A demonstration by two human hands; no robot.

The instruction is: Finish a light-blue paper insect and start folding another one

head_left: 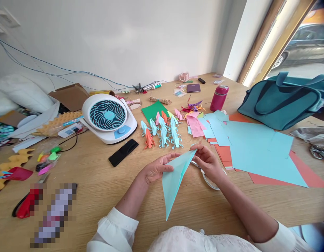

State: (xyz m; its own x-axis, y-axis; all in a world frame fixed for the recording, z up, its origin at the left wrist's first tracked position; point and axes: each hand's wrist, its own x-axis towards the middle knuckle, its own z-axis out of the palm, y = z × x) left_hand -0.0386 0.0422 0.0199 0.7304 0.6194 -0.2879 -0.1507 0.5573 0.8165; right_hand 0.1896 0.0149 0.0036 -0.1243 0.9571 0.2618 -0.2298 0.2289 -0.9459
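Note:
A light blue sheet of paper [176, 176], folded into a triangle, is held in the air between my two hands. My left hand [162, 168] grips its left side, the thumb lying on top and the fingers behind. At the upper right corner, the fingertips of my right hand [206, 161] pinch the layers. White-handled scissors [210, 182] lie on the table beneath my right hand, partly hidden by it. Beyond my hands stand several folded paper figures [164, 134] in blue, orange, pink and green, some of them near a green paper sheet [155, 111].
Light blue sheets [259, 143] overlap orange ones [311, 171] on the right. A white fan [108, 117] and a black phone [123, 152] sit left of the figures. A pink bottle [219, 98] and a teal bag [280, 101] stand at the back right. Red-handled scissors [29, 203] lie at left.

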